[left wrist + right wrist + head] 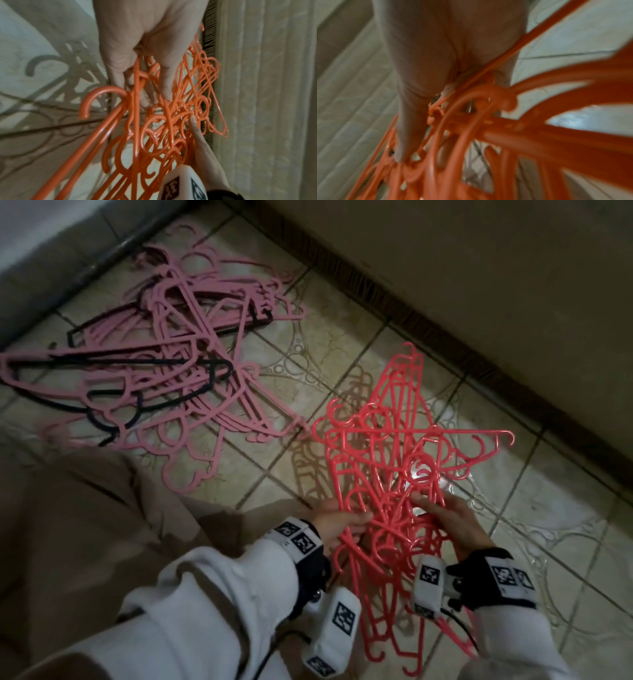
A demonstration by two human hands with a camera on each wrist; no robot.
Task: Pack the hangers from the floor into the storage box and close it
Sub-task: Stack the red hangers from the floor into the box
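Observation:
A tangled bundle of red-orange plastic hangers (394, 474) is held above the tiled floor by both hands. My left hand (339, 523) grips the bundle's left side, thumb over the bars; in the left wrist view its fingers (166, 81) thread between the hangers (154, 128). My right hand (445, 518) grips the right side, and in the blurred right wrist view its thumb (409, 128) lies along the hangers (488, 128). A pile of pink hangers (178, 361) mixed with a few black hangers (191, 378) lies on the floor at the upper left. No storage box is in view.
A beige wall with a dark skirting strip (445, 313) runs diagonally along the right. A dark pipe (113, 251) lies along the upper left edge. My knee in tan trousers (68, 525) fills the lower left. Patterned floor tiles (325, 361) lie bare between pile and bundle.

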